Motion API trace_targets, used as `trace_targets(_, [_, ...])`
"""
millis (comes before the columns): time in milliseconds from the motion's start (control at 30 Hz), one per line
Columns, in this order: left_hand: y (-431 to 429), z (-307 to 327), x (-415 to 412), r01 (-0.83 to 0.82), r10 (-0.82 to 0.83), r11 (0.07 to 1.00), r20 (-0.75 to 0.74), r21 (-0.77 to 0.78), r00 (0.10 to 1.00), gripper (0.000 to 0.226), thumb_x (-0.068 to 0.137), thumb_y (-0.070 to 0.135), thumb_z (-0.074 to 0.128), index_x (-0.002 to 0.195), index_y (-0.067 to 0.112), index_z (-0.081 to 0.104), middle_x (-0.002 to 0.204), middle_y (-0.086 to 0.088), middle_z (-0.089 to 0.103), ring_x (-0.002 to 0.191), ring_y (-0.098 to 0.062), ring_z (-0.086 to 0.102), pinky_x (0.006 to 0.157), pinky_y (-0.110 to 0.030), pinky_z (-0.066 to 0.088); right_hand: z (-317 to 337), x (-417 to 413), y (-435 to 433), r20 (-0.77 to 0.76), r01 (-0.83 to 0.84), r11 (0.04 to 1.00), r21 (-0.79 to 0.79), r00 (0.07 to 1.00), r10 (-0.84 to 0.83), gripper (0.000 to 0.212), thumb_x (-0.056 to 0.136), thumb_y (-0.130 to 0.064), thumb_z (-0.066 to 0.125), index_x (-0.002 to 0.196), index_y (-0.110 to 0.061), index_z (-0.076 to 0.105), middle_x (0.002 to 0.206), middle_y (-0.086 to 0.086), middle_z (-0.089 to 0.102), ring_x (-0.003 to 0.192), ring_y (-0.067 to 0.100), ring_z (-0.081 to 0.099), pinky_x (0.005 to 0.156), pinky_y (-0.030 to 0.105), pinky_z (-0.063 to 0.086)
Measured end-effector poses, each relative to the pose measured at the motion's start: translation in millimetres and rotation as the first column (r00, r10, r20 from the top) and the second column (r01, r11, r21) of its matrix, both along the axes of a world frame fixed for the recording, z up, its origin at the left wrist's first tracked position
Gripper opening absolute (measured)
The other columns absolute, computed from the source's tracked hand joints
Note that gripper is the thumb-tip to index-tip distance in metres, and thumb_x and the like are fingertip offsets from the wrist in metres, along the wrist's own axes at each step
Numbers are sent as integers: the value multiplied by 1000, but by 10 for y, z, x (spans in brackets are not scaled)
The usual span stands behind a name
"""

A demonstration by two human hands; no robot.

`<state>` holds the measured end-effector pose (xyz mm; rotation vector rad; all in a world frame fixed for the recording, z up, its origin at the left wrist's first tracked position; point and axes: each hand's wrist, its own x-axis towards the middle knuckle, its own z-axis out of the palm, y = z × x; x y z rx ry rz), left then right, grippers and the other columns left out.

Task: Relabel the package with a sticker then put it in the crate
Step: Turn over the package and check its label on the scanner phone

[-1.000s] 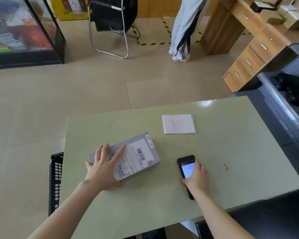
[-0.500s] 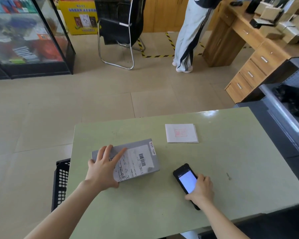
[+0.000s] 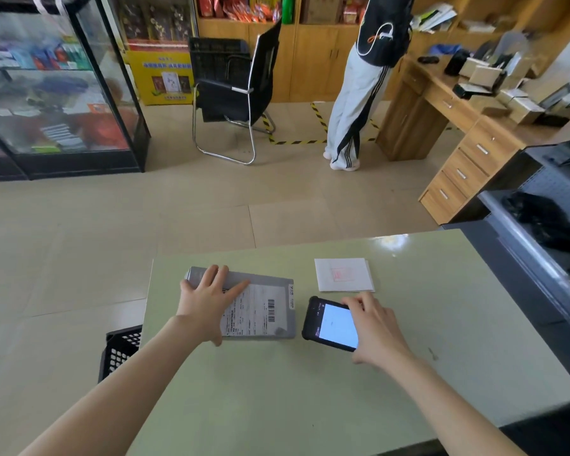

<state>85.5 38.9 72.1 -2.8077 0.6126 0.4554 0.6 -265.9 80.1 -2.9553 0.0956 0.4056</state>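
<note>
Left hand (image 3: 208,301) flat, fingers spread, pinning package (image 3: 260,307) to worktop (image 3: 310,406) so label faces up; right hand (image 3: 375,330) fingers curled round scanner (image 3: 329,324), likely for scanning.

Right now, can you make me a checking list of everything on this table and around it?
Surface: green table, flat, small dark mark near the right edge.
Job's things: grey package lying flat, printed label face up; white sticker sheets behind the handheld scanner; black crate on the floor beside the table's left edge.
Clutter: nothing seen.
Grippers: left hand flat on the package; right hand on the scanner, screen lit.
Cables: nothing seen.
Surroundings: black chair, glass cabinet, wooden desk, a person standing.
</note>
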Motion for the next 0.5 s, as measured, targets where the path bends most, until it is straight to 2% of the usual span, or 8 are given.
trace_targets(167, [-32,38,29,23,-23,999,-2,27,1000,128,52,52,82,147,40,-3,150,-8,7,143,-28,3,98,-57,35,57,38,35,10,-12,998,-58,1000,12,94,50,-14,82,130,-27,34,120,-3,34,84,16,25,86,26,37])
trace_targets(267, [-40,38,29,28,-29,999,16,27,999,130,50,49,83,146,39,-3,149,-6,10,141,-27,6,95,-55,37,73,51,48,13,-4,999,-54,1000,4,94,50,-14,83,130,-27,34,121,-3,34,85,15,23,84,25,35])
trace_targets(500, [-25,23,83,38,-38,999,-7,23,999,127,52,52,82,147,40,-2,150,-8,8,142,-29,4,97,-57,37,63,83,62,10,-16,997,-73,1000,16,93,50,-13,82,129,-26,34,121,-1,33,87,16,27,90,29,39])
